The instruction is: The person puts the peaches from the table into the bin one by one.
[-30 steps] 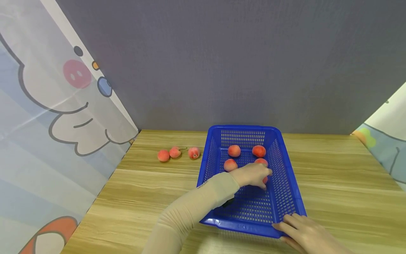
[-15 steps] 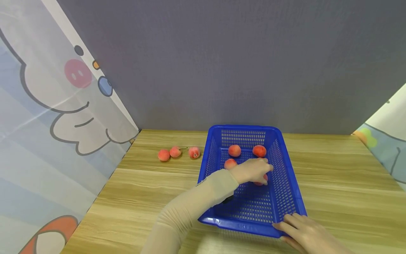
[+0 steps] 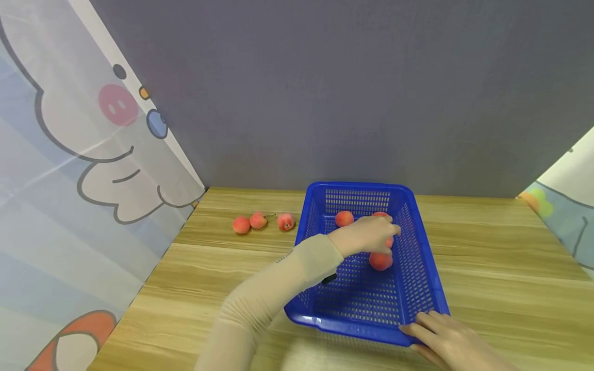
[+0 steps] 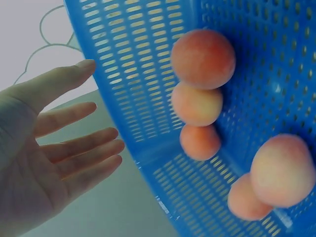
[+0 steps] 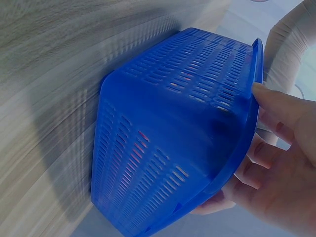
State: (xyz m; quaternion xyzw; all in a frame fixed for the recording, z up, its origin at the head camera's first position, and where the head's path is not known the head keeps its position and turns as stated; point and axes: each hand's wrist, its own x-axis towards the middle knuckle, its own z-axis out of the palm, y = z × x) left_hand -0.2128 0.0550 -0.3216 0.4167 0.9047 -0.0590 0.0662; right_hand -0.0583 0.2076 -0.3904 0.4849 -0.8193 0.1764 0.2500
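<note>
In the head view a blue plastic basket (image 3: 352,335) with slotted walls holds several peaches. My left hand (image 3: 364,236) is over its middle, above the peaches, fingers extended and holding nothing. Seen from the left wrist, the open left hand (image 4: 59,148) has its fingertips near the basket's rim, apart from the peaches. Close to the hand is a peach (image 3: 380,261); another peach (image 3: 344,218) is toward the back. The hand and forearm hide part of the rest. My right hand (image 3: 441,335) grips the near right corner of the basket, thumb and fingers on either side of the rim (image 5: 254,118).
Left of the basket on the wooden table (image 3: 209,288) lie three more fruits: a round one (image 3: 241,225), one with a stem (image 3: 258,220) and a third (image 3: 285,221). A grey wall (image 3: 325,103) stands behind, with a printed curtain (image 3: 60,180) at the left.
My left hand has moved slightly away from me and up, uncovering a peach nearer me and covering the one at the left. The right hand stays on the rim.
</note>
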